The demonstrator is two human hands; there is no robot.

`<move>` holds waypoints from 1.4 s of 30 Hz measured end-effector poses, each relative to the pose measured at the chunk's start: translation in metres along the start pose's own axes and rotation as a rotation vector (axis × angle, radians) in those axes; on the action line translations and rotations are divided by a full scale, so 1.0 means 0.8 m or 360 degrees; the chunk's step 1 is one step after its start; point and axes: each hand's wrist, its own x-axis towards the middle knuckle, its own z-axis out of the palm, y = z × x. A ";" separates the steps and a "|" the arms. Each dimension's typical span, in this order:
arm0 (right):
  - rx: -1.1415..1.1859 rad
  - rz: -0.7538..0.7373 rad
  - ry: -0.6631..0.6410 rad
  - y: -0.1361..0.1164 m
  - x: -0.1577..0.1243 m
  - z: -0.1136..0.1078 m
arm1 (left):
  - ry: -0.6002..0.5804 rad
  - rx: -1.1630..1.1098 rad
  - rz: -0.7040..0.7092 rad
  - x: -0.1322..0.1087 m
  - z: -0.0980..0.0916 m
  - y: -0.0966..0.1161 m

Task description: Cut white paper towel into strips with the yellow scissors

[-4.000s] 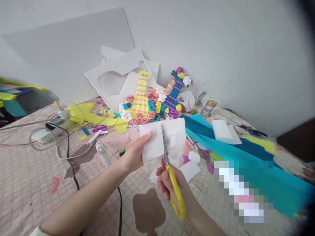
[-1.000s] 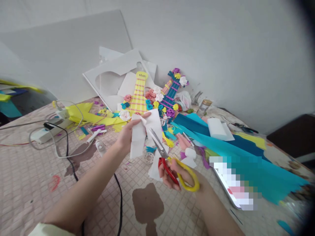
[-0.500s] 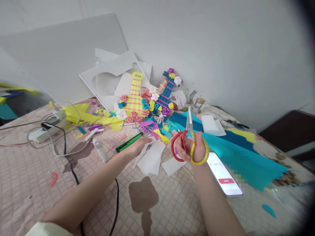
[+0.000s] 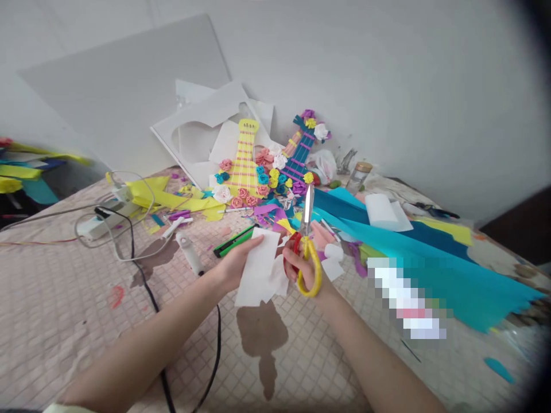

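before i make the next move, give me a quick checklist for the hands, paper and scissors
1. Paper in hand: ok, the left hand pinches the white paper.
2. Scissors in hand: ok, the right hand holds the scissors.
3. Blades away from the left fingers: ok, they point up, to the right of that hand.
4. Blades on the paper: not ok, they stand apart from it.
5. Left hand free of the green cutter: cannot tell; it lies right by the hand, contact unclear.
6. Cutter's blade retracted: cannot tell, too small to see.
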 end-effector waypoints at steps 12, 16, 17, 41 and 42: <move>-0.0011 0.0065 0.0261 0.009 -0.001 0.005 | 0.0126 0.0092 0.0183 -0.011 -0.019 -0.035; 0.0016 0.0164 0.0154 0.011 -0.003 0.007 | 0.0152 0.0027 0.0310 -0.018 -0.023 -0.027; 0.0016 0.0168 0.0145 0.011 -0.004 0.008 | 0.0164 0.0017 0.0320 -0.019 -0.023 -0.026; -0.0214 0.0420 -0.0093 0.014 -0.025 0.037 | 0.0268 0.0115 0.0723 -0.033 -0.010 0.007; -0.0235 0.0439 -0.0127 0.012 -0.028 0.040 | 0.0278 0.0129 0.0749 -0.034 -0.008 0.010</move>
